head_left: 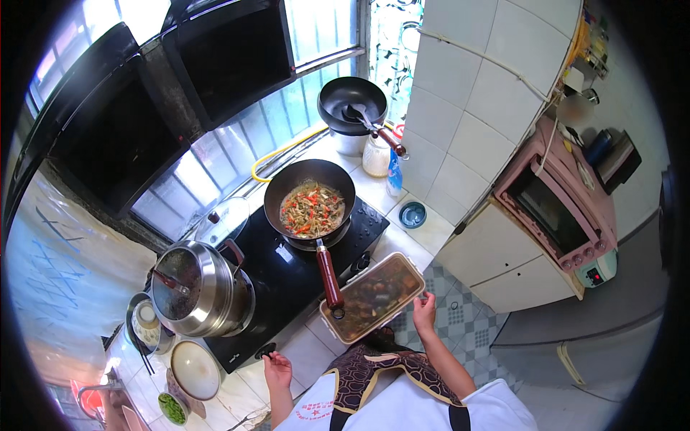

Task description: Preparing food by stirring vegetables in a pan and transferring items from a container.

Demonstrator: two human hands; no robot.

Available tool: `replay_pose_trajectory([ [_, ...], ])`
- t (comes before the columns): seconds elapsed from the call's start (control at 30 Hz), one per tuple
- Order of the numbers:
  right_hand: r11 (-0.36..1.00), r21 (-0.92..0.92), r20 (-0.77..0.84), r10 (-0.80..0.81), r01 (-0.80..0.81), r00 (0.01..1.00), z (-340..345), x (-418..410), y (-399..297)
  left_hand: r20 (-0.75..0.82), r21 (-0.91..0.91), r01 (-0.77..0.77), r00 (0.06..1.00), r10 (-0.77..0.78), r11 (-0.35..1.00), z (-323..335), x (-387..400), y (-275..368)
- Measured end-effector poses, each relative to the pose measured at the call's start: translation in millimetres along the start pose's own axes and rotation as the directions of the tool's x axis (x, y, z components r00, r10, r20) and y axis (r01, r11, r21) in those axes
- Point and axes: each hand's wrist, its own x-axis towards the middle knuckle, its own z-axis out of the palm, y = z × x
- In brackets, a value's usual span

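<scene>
My left hand [278,370] is at the left knob [265,350] of the black gas stove [275,280], fingertips close to or touching it. My right hand [425,312] is beside the right end of a lidded rectangular food container [377,299]; its fingers are near the rim, and contact is unclear. The container holds dark food and lies at the counter's front edge, partly under the wok handle. A wok [310,199] with a wooden handle stands on the right burner, holding chopped food with red pepper pieces in liquid. A lidded steel steamer pot [202,291] stands on the left burner.
An empty wok [353,105] with a ladle stands behind, by a jar [375,156]. A small teal bowl [412,215] sits right of the stove. At left are a pale plate [195,370] and a bowl of chopped greens [172,408]. A pink oven [560,199] stands on the right cabinet.
</scene>
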Motion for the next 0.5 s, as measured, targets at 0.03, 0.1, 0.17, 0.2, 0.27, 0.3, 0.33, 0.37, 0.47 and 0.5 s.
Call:
replay_pose_trajectory([
  [0.03, 1.000, -0.002, -0.001, 0.001, -0.001, 1.000, -0.3, 0.5, 0.2, 0.002, -0.001, 0.000, 1.000, 0.000, 1.000, -1.8, 1.9, 2.2],
  [0.1, 1.000, -0.002, -0.002, 0.003, -0.003, 1.000, -0.4, 1.7, 0.2, -0.056, -0.073, 0.022, 0.998, -0.027, 0.997, -5.3, 2.7, 5.5],
  [0.17, 1.000, -0.023, 0.012, 0.015, -0.015, 1.000, 0.2, 2.1, -0.1, -0.103, -0.100, 0.028, 0.994, -0.038, 0.995, -4.4, 3.1, 6.4],
  [0.2, 1.000, -0.023, 0.014, 0.013, -0.013, 1.000, 0.5, 1.5, -0.2, -0.151, -0.129, 0.033, 0.987, -0.052, 0.991, -1.9, 2.0, 6.4],
  [0.27, 1.000, -0.009, 0.009, 0.014, -0.014, 1.000, -0.1, 3.4, 2.9, -0.038, -0.013, 0.204, 0.978, -0.204, 0.979, 40.7, -27.6, -7.8],
  [0.3, 1.000, -0.004, 0.014, 0.010, -0.010, 1.000, 2.9, 4.7, 0.5, 0.060, 0.118, 0.340, 0.935, -0.349, 0.933, 67.3, -44.4, -10.1],
  [0.33, 1.000, 0.008, 0.032, 0.024, -0.024, 0.999, 3.5, 2.9, -2.5, 0.062, 0.116, 0.333, 0.938, -0.342, 0.936, 84.5, -54.1, -5.3],
  [0.37, 0.999, 0.018, 0.048, 0.038, -0.038, 0.998, 2.2, 1.2, -5.1, 0.208, 0.357, 0.253, 0.917, -0.341, 0.899, 100.5, -60.2, 2.7],
  [0.47, 0.997, -0.008, 0.057, 0.071, -0.071, 0.996, -0.9, 1.0, -14.5, 0.579, 0.748, -0.426, 0.794, -0.185, 0.509, 176.9, -86.1, 39.1],
  [0.5, 0.998, -0.008, 0.060, 0.067, -0.066, 0.996, 0.2, 2.1, -11.1, 0.604, 0.747, -0.555, 0.797, -0.024, 0.366, 214.3, -109.5, 43.0],
])
